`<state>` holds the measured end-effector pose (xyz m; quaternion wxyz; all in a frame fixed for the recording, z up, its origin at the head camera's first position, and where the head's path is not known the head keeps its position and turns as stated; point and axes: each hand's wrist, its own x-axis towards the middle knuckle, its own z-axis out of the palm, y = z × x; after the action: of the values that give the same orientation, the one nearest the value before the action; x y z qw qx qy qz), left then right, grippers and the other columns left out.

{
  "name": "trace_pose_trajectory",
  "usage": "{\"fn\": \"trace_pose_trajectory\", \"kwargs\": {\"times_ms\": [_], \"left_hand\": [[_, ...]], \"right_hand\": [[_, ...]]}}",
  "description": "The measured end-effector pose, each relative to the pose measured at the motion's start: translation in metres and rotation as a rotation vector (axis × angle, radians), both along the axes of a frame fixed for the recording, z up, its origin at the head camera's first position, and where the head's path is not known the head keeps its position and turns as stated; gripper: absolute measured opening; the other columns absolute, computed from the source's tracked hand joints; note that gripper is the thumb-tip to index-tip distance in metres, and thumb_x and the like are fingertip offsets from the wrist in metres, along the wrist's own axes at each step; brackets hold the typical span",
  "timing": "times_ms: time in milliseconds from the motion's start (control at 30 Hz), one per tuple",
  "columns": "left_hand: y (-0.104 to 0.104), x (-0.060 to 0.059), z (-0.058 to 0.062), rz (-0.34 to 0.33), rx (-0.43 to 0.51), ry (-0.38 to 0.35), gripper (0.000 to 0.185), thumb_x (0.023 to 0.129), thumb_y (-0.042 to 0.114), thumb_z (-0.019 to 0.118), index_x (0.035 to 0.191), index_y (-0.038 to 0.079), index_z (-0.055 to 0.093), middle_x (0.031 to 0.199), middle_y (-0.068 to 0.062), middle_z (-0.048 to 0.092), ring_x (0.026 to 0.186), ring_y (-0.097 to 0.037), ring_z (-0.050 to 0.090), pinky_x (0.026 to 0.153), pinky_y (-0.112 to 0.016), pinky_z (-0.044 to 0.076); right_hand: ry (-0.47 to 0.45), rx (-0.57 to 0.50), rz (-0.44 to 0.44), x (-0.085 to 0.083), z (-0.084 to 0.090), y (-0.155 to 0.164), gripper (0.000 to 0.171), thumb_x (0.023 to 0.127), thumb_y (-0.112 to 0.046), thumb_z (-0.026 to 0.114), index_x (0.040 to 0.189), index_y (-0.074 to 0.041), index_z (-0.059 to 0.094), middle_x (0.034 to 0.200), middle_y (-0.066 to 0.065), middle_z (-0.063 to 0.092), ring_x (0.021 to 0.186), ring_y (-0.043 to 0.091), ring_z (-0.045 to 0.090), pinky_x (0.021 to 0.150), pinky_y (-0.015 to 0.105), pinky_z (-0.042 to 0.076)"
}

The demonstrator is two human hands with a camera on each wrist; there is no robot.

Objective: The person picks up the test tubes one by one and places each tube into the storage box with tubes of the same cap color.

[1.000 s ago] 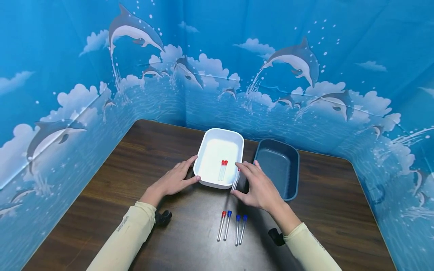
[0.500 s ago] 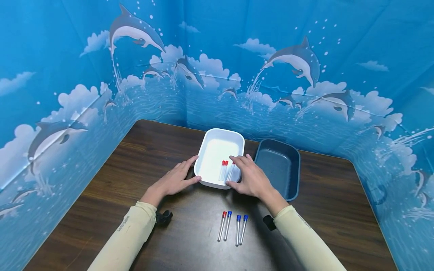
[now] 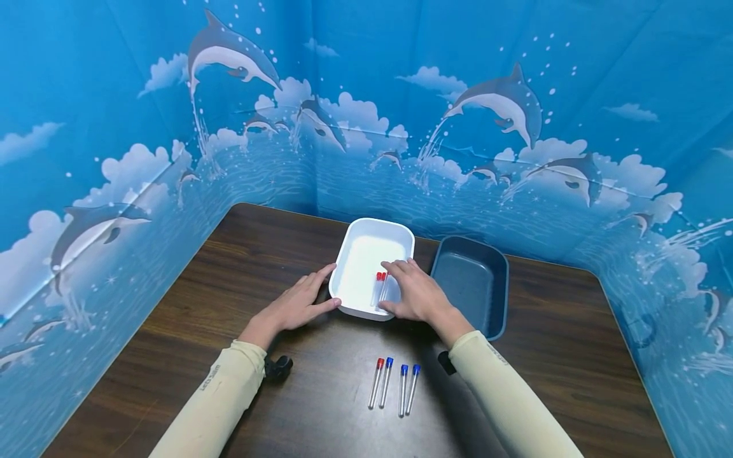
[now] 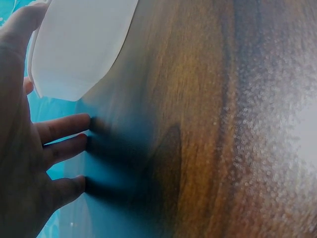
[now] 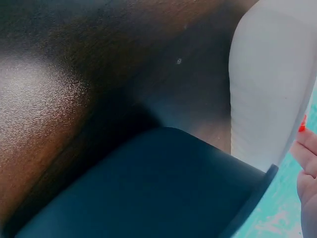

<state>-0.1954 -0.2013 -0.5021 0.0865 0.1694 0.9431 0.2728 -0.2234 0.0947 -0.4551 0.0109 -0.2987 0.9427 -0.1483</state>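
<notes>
Setting: we work at a dark wooden table walled in by blue dolphin-print sheeting
White tray: the white tray sits at the table's middle, toward twelve o'clock from us; a dark blue tray stands just beside it at three o'clock, nothing showing in it
Left hand: our left hand lies flat with fingers straight, fingertips and thumb against the white tray's wall at its nine o'clock side, holding nothing
Right hand: our right hand reaches over the tray's five o'clock corner, fingers lightly curved over a red-capped tube; we cannot tell whether the fingers pinch it or merely rest on it
Tubes in tray: the red-capped tubes lie side by side on the tray floor, caps toward twelve o'clock, partly hidden by the hand
Tubes on table: four tubes lie in a row at six o'clock from the tray, one red cap at the left, three blue
Handling: we judge the tubes light, stiff, smooth and prone to roll, perhaps breakable if glass
Where to hold: mid-barrel between thumb and forefinger, or at the cap, seems safest to us
</notes>
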Motion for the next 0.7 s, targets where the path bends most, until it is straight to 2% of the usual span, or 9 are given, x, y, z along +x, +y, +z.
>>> {"fn": "trace_pose_trajectory", "kwargs": {"times_ms": [233, 700], "left_hand": [[0.0, 0.0, 0.0, 0.004, -0.001, -0.008, 0.091, 0.086, 0.078, 0.042, 0.158, 0.034, 0.008, 0.15, -0.007, 0.039, 0.128, -0.024, 0.041, 0.102, -0.053, 0.038], [0.0, -0.001, 0.0, 0.001, 0.008, -0.015, 0.09, 0.086, 0.078, 0.042, 0.158, 0.036, 0.007, 0.149, -0.007, 0.039, 0.127, -0.024, 0.041, 0.101, -0.053, 0.039]], "right_hand": [[-0.064, 0.03, -0.02, -0.005, 0.0, -0.007, 0.083, 0.079, -0.053, 0.075, 0.148, -0.02, 0.044, 0.145, 0.01, 0.048, 0.139, 0.039, 0.034, 0.102, 0.057, 0.037], [-0.105, 0.11, -0.036, -0.016, -0.004, -0.018, 0.083, 0.078, -0.055, 0.075, 0.148, -0.022, 0.044, 0.145, 0.008, 0.048, 0.14, 0.037, 0.033, 0.106, 0.056, 0.032]]}}
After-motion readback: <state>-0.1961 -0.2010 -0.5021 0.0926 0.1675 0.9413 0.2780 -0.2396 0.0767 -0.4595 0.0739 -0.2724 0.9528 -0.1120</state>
